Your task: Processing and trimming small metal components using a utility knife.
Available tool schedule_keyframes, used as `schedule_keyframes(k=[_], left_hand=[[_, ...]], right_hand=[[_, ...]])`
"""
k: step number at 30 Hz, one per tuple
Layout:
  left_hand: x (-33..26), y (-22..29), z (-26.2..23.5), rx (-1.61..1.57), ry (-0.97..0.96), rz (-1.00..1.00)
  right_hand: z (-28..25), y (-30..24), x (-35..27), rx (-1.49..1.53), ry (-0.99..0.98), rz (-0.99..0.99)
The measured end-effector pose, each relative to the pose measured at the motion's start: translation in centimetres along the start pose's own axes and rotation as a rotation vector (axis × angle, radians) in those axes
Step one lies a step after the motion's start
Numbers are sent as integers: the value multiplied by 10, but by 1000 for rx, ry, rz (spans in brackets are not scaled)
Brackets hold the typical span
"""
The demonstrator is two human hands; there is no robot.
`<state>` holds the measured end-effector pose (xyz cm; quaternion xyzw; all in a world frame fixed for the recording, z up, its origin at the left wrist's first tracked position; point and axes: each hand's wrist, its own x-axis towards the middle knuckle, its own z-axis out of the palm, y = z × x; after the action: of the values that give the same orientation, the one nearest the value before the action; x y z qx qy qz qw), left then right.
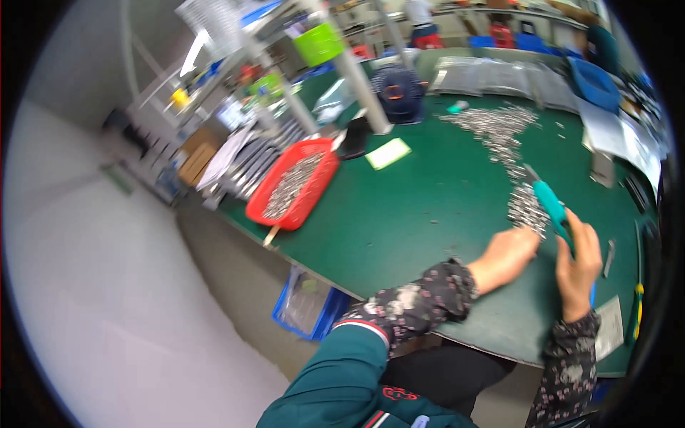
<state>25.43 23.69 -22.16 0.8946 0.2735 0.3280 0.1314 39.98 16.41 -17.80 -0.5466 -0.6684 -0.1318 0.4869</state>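
1. Right hand (581, 267), right of frame: grip narrow, thumb and fingers around the lower end of a teal-handled tool (548, 200); tool's tip points up-left.
2. Left hand (505, 258), lower right of centre: knuckles up, fingertips at lower end of small metal pieces (526, 207). Fingers mostly hidden; can't tell how far open or whether it holds any.
3. Metal pieces: trail from upper right of frame down to left hand, on green desk (399, 207).
4. Red basket (308, 207), left of centre: similar pieces inside.

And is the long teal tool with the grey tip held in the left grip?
No, the long teal tool with the grey tip is in the right grip.
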Motion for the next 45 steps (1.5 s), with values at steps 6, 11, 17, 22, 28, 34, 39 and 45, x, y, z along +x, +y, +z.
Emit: schedule_keyframes(k=[6,11,17,22,28,34,39,45], left_hand=[[-7,-7,-9,-95,55,-38],[0,-14,-37,-869,-17,-399],[-27,-52,-91,-1379,254,-757],[-25,-63,-91,-1484,289,-832],[-26,-61,-82,-1511,236,-848],[-28,-59,-85,-1521,227,-843],[-27,-56,-83,-1529,205,-818],[-28,-55,-81,-1446,166,-782]], right_hand=[[8,5,-1,143,-89,77],[4,6,-1,124,-70,83],[8,-17,10,186,-180,23],[7,-10,5,262,-258,13],[4,-14,2,257,-360,15],[8,-13,-1,253,-414,-11],[7,-14,-1,254,-429,9],[8,-13,-1,276,-449,30]])
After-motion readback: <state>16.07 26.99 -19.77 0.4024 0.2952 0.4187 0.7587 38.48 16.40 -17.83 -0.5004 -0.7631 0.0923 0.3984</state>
